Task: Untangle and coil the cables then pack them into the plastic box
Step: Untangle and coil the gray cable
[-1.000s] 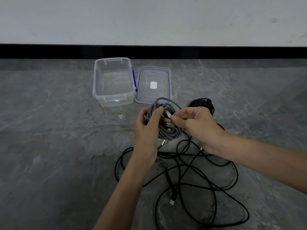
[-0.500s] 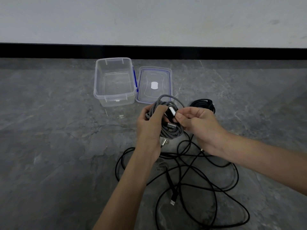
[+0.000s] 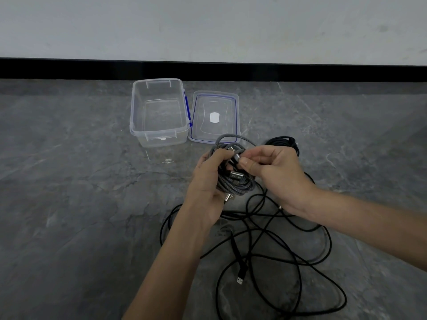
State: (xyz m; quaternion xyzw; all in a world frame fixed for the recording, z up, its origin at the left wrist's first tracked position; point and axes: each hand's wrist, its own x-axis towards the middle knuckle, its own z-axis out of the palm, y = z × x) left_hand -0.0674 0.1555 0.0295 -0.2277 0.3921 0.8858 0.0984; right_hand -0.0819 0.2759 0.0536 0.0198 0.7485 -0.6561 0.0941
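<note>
A coiled grey braided cable [image 3: 234,184] hangs above the floor, gripped by my left hand [image 3: 208,183] around its left side. My right hand [image 3: 275,172] pinches one metal plug end of that grey cable at the coil's top. A long black cable [image 3: 277,257] lies tangled in loose loops on the floor below both hands, its USB plug [image 3: 240,279] pointing toward me. A second black cable [image 3: 283,143], coiled, lies behind my right hand. The clear plastic box [image 3: 159,132] stands open and empty further back.
The box's clear lid [image 3: 215,98] with a blue seal lies flat just right of the box. The grey stone floor [image 3: 69,204] runs back to a black skirting strip [image 3: 323,71] under a pale wall.
Both hands with the grey coil have shifted slightly; my right hand has drawn the plug end a little further over the top of the coil. The black cables have not moved.
</note>
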